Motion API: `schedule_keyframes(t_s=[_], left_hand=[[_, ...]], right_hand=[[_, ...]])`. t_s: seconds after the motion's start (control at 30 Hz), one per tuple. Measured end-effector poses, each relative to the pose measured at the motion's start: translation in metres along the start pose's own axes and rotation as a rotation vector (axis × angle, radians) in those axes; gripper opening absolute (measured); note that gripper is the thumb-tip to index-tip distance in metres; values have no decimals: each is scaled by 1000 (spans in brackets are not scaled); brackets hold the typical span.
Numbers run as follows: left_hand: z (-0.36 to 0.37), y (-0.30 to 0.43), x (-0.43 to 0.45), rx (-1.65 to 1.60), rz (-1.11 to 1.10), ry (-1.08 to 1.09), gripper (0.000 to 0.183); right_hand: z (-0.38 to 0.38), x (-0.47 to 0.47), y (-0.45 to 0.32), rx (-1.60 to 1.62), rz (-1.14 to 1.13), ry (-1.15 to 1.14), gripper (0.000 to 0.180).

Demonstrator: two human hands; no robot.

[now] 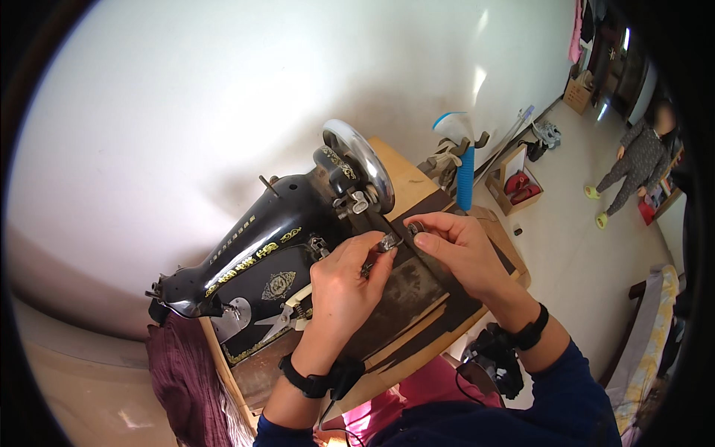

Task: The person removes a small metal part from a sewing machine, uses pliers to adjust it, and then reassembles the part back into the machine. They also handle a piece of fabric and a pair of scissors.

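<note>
My left hand [345,279] grips a small metal bobbin case [389,241] between thumb and fingers. A second dark object under those fingers is mostly hidden. Just to the right, my right hand [466,248] pinches a small bobbin [414,228], apart from the case. Both hands are over the worn wooden top [410,288] of a sewing machine table. Behind and left of them stands a black sewing machine [268,223] with gold decoration and writing. Its chrome handwheel [366,162] is beyond my hands. Cream-handled shears [282,319] lie on the machine bed, left of my left wrist.
A blue-handled brush [465,179] stands by the table's far right corner. Maroon cloth [181,374] hangs at the left edge. On the floor are a box [505,198] with red shoes and a small dark cylinder [518,231]. A person [637,159] stands at the right.
</note>
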State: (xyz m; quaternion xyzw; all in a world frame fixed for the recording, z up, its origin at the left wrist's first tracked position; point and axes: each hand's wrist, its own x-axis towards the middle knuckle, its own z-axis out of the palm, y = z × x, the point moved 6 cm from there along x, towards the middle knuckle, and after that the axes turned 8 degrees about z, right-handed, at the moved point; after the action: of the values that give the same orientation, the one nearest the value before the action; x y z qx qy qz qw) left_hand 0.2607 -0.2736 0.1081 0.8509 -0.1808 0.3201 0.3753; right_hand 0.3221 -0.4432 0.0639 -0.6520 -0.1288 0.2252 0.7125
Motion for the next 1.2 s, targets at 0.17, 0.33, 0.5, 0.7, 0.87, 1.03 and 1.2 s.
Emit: schedule_keyframes(t_s=[0.17,0.33,0.5,0.7,0.87,1.03,1.2], left_hand=[[9,-11,2,54,26,3,18],[14,-16,6,73,64,-7,18],[17,-17,6,152,79,58,17],[22,-24,5,164,71,112,16],[24,-27,3,159,76,122,15],[24,-27,3,142,75,135,16],[23,-27,4,141,69,132,16]], right_hand=[[5,13,4,-68,-68,-18,29],[4,19,5,-56,-98,8,28],[9,28,0,-170,-202,55,28],[12,16,-13,-484,-353,235,25],[17,3,-27,-625,-488,305,23],[16,-8,-30,-624,-405,314,24],[16,-9,-31,-596,-351,270,27]])
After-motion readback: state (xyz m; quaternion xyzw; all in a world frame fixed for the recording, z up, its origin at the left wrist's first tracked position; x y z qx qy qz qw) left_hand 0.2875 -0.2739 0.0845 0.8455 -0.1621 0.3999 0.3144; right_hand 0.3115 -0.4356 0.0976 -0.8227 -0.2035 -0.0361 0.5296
